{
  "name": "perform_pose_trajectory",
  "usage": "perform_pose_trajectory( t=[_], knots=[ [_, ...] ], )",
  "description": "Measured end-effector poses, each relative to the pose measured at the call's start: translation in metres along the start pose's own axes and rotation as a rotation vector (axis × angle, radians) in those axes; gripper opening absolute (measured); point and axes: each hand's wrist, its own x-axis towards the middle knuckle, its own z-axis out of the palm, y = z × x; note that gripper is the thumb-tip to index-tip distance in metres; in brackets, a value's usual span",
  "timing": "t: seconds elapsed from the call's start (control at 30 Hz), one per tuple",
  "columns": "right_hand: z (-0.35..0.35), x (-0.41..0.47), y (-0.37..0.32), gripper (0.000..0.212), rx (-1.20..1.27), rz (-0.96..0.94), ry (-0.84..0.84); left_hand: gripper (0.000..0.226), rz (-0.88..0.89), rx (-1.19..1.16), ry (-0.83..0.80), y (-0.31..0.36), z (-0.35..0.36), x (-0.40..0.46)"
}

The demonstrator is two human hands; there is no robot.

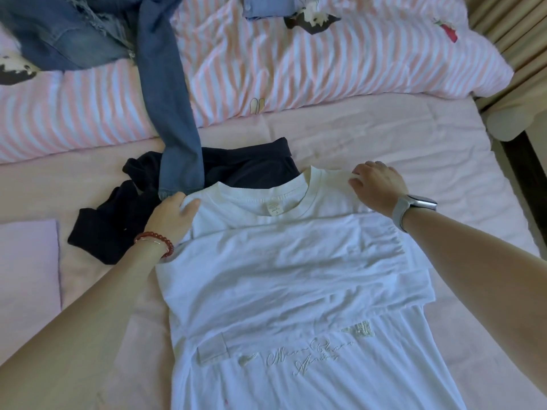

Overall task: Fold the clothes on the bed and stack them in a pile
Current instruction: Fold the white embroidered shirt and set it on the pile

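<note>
White cotton T-shirt with cursive embroidery (296, 291) lies flat on the pale pink bed sheet (414, 137), filling the lower centre of the frame, hem end toward the bottom edge, collar toward the middle. Both sleeves look folded in across the chest, forming a layered band over the body; the lengthwise fold from collar to hem appears not yet made, so I judge this shirt roughly half folded. Left hand (174, 217), red bead bracelet at the wrist, sits at the left shoulder of the shirt, fingers curled over the fabric edge and seemingly gripping it. Right hand (376, 187), grey watch at the wrist, rests at the right shoulder by the collar, fingers bent down onto the cloth; whether it pinches or only presses I cannot tell. Left edge of frame, mid-height: a flat lilac rectangle of cloth (28, 261), possibly a finished piece, not certain. Just beyond the collar, a crumpled black garment (236, 167) lies unfolded, partly under the shirt's neckline. Across it trails the leg of a pair of blue denim jeans (174, 113), running to a loose denim heap in the upper left. Farther back, a pink-and-white striped duvet (325, 63); at the top centre, a blue collared shirt (266, 7), only partly in view. No clear stack visible. Most of the task seems left.
</note>
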Motion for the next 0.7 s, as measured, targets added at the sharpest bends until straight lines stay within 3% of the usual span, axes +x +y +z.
perform_pose_trajectory(
  t=[0.27,0.43,0.6,0.7],
  knots=[
    [-0.014,-0.070,0.020,0.023,0.028,-0.090,0.276,0.026,0.248,0.094,0.253,0.008,-0.019,-0.063],
    [-0.019,-0.144,0.032,0.039,0.039,-0.164,0.308,0.023,0.333,0.097,0.300,-0.001,-0.013,-0.146],
    [-0.015,-0.219,0.042,0.038,0.049,-0.235,0.306,0.044,0.463,0.173,0.334,-0.020,0.001,-0.229],
    [-0.010,-0.266,0.047,0.038,0.056,-0.273,0.278,0.037,0.563,0.225,0.346,-0.028,0.008,-0.270]
  ],
)
